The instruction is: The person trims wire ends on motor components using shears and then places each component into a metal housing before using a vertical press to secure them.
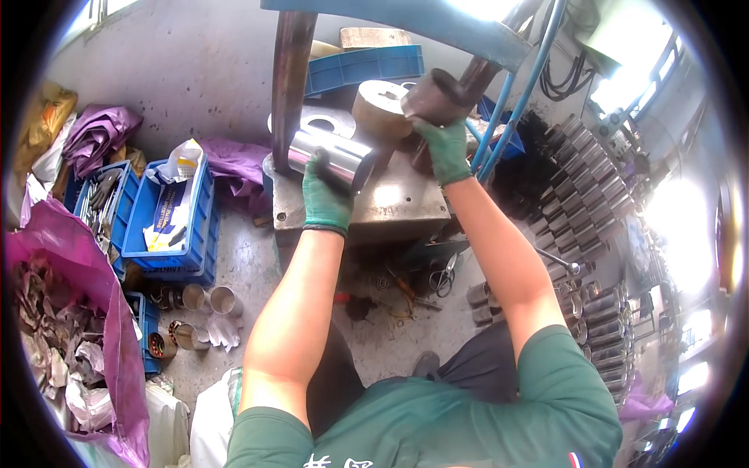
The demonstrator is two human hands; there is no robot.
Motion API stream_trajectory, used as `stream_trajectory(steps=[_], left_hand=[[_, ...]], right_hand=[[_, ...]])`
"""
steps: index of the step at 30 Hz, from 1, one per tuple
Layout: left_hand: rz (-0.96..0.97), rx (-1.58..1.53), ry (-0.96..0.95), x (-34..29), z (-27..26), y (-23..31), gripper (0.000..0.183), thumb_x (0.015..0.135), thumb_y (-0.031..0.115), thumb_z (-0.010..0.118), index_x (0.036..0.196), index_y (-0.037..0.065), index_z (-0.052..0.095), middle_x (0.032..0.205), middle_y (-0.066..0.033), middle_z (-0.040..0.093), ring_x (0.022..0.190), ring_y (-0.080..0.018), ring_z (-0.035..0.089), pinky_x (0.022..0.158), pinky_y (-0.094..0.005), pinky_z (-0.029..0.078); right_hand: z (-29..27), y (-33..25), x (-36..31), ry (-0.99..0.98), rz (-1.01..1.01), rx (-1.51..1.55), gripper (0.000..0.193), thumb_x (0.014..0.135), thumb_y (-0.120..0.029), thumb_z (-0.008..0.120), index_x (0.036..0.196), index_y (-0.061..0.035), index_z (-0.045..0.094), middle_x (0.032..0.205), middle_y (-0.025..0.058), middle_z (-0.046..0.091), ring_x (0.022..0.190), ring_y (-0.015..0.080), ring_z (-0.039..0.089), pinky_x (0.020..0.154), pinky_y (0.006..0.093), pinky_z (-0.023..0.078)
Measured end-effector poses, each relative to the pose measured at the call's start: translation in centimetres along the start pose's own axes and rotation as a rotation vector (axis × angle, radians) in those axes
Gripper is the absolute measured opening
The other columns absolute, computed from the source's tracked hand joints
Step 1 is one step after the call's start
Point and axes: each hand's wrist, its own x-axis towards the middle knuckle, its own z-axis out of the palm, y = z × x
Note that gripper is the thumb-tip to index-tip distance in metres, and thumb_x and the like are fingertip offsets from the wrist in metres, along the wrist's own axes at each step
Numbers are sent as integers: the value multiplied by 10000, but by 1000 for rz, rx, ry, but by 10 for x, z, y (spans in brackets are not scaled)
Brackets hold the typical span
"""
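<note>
My left hand [325, 191], in a green glove, grips a shiny steel cylinder [335, 155] that lies tilted over the left part of a metal press block [374, 214]. My right hand [447, 148], also gloved in green, is closed on a dark brown metal sleeve [435, 97], raised and tilted by the right column, its open end facing up. Between and behind the two stands a thick round metal block [381, 105] with a slotted pale top. A flat metal ring [331, 123] lies behind the steel cylinder.
A blue crossbeam [406, 25] on steel columns [292, 86] spans above my hands. Blue crates [168, 222] and a purple sack of scraps [94, 312] stand left. Many metal sleeves [585, 187] are stacked right. Scissors [445, 277] and tools lie below the block.
</note>
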Motion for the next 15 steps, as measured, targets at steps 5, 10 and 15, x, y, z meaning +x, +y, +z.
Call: stream_trajectory(steps=[5,10,15], left_hand=[[151,166,34,11,-9,-11,608,871,211,807,1394,76,527,1285,-69,632,1210,-269,620,1029,-442,532],[324,439,76,-1,6,-10,743,758,77,898,1379,72,490,1254,-75,616,1165,-243,616,1020,-402,525],[455,856,8,1,2,-21,847,688,17,902,1393,60,436,1261,-98,611,1144,-224,617,969,-368,550]], right_hand=[[16,32,46,17,41,-389,810,650,-321,978,1302,-36,592,1243,187,717,1088,309,722,930,372,581],[34,33,75,-61,78,-843,904,653,-566,908,1341,-50,631,1309,211,700,1232,380,663,1062,441,519],[14,37,68,-21,-58,-737,749,806,-523,824,1305,9,650,1243,270,703,1197,418,665,1036,432,530]])
